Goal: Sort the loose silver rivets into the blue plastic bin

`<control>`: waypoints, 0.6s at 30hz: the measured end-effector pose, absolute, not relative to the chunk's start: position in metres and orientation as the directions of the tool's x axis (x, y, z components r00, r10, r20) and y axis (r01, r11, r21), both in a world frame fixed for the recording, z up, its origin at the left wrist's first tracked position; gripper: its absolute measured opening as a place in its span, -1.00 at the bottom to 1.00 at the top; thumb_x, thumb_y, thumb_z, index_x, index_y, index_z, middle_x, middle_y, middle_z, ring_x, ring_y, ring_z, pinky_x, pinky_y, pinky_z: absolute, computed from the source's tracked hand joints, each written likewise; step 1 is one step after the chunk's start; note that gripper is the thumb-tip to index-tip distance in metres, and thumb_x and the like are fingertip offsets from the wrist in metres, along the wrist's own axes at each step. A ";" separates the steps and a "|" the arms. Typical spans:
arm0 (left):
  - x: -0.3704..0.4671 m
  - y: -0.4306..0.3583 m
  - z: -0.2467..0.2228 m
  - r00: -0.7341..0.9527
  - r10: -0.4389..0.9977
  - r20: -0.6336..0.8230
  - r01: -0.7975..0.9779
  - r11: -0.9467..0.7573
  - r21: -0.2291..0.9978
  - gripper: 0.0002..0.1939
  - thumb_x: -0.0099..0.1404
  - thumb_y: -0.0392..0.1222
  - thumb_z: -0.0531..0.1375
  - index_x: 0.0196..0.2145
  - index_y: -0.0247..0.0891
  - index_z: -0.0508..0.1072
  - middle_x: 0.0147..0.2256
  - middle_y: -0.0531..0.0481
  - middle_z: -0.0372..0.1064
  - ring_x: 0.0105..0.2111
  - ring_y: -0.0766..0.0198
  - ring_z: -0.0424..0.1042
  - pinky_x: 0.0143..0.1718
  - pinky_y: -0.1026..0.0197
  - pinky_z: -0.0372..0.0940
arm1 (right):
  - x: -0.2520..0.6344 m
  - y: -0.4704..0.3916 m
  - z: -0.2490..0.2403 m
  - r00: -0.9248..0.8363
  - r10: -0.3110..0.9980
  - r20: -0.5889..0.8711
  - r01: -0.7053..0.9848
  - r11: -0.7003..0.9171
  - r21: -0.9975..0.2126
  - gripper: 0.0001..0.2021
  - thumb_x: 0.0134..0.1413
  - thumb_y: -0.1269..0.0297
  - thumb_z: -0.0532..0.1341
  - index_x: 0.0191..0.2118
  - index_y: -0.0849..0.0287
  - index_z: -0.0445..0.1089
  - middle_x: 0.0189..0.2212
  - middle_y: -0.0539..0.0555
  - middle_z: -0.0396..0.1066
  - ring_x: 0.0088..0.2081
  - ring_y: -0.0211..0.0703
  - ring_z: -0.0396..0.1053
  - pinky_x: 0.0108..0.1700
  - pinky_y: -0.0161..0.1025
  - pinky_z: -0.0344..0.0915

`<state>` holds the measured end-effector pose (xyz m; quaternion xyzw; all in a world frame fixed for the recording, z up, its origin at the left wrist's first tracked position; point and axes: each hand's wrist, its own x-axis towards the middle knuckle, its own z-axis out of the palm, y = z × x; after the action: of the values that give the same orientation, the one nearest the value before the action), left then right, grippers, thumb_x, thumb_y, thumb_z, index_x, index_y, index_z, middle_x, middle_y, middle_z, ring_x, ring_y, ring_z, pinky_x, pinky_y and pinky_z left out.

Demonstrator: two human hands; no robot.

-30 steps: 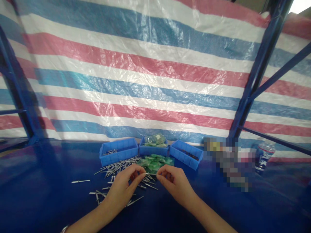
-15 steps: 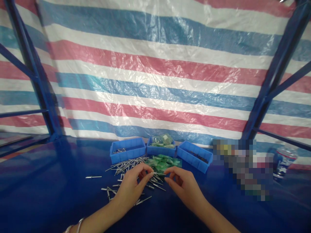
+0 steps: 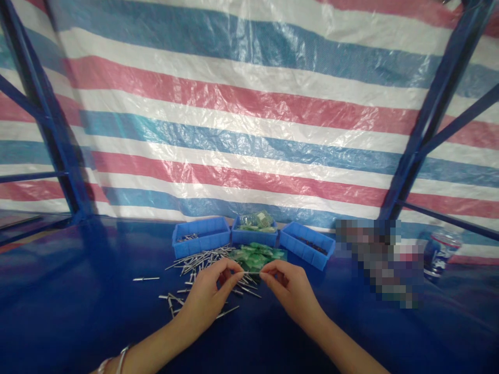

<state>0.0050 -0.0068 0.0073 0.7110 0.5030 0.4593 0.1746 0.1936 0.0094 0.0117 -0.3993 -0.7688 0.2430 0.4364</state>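
A thin silver blind rivet (image 3: 251, 272) is stretched level between my two hands, low over the table. My left hand (image 3: 210, 293) pinches its left end between thumb and forefinger. At the other end, the thumb and forefinger of my right hand (image 3: 291, 291) are pressed together on it. Loose blind rivets (image 3: 205, 259) lie in a heap behind and around my left hand, partly hidden by it. Just beyond my fingertips is a pile of small green plastic packets (image 3: 257, 254).
Three blue bins stand in a row behind: the left bin (image 3: 200, 248) has some rivets, the middle bin (image 3: 255, 238) green packets, the right bin (image 3: 307, 253) small dark pieces. A single rivet (image 3: 146, 279) lies far left. A bottle (image 3: 442, 254) stands right, beside a pixelated patch.
My right hand has moved left and closed on the free end of the rivet that my left hand holds. The whole view has shifted slightly.
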 end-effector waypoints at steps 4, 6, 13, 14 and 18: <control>0.005 -0.005 0.006 0.070 0.882 0.467 0.554 -0.424 0.717 -0.70 0.17 0.03 0.09 -0.45 -0.21 0.49 -0.56 0.06 0.37 -0.54 0.23 0.34 -0.47 0.24 0.23 | 0.193 0.008 0.013 -0.310 0.818 0.485 0.394 0.575 -0.717 -0.91 0.05 0.47 0.22 -0.44 0.29 0.46 -0.58 -0.04 0.30 -0.58 -0.39 0.09 -0.52 -0.41 0.01; 0.003 -0.004 0.005 0.069 0.884 0.463 0.553 -0.420 0.720 -0.70 0.17 0.04 0.10 -0.44 -0.21 0.49 -0.57 0.06 0.36 -0.55 0.23 0.34 -0.48 0.24 0.23 | 0.193 0.008 0.014 -0.317 0.813 0.489 0.395 0.582 -0.711 -0.91 0.04 0.49 0.23 -0.45 0.29 0.44 -0.59 -0.05 0.28 -0.58 -0.39 0.09 -0.52 -0.42 0.01; -0.001 0.001 0.001 0.089 0.877 0.471 0.546 -0.439 0.714 -0.72 0.18 0.03 0.10 -0.46 -0.19 0.48 -0.54 0.06 0.36 -0.52 0.24 0.34 -0.45 0.24 0.24 | 0.194 0.007 0.013 -0.371 0.753 0.544 0.400 0.658 -0.638 -0.90 0.07 0.48 0.22 -0.45 0.26 0.41 -0.59 -0.07 0.26 -0.58 -0.40 0.07 -0.50 -0.42 0.02; -0.001 0.002 0.001 0.088 0.879 0.469 0.549 -0.436 0.713 -0.72 0.18 0.03 0.10 -0.46 -0.19 0.47 -0.55 0.07 0.35 -0.53 0.24 0.33 -0.46 0.24 0.24 | 0.195 0.007 0.013 -0.384 0.735 0.559 0.408 0.678 -0.611 -0.90 0.08 0.48 0.21 -0.44 0.26 0.40 -0.58 -0.06 0.27 -0.57 -0.39 0.08 -0.49 -0.42 0.02; 0.000 0.002 0.003 0.099 0.882 0.461 0.551 -0.434 0.712 -0.71 0.20 0.03 0.08 -0.47 -0.20 0.45 -0.55 0.06 0.34 -0.52 0.23 0.33 -0.46 0.23 0.24 | 0.199 0.009 0.010 -0.437 0.680 0.589 0.451 0.732 -0.510 -0.92 0.13 0.44 0.19 -0.36 0.24 0.42 -0.53 -0.03 0.32 -0.54 -0.35 0.18 -0.46 -0.41 0.08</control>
<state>0.0000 0.0018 0.0028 0.7182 0.4990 0.4487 0.1842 0.1986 0.0085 0.0097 -0.3382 -0.8360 0.1396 0.4089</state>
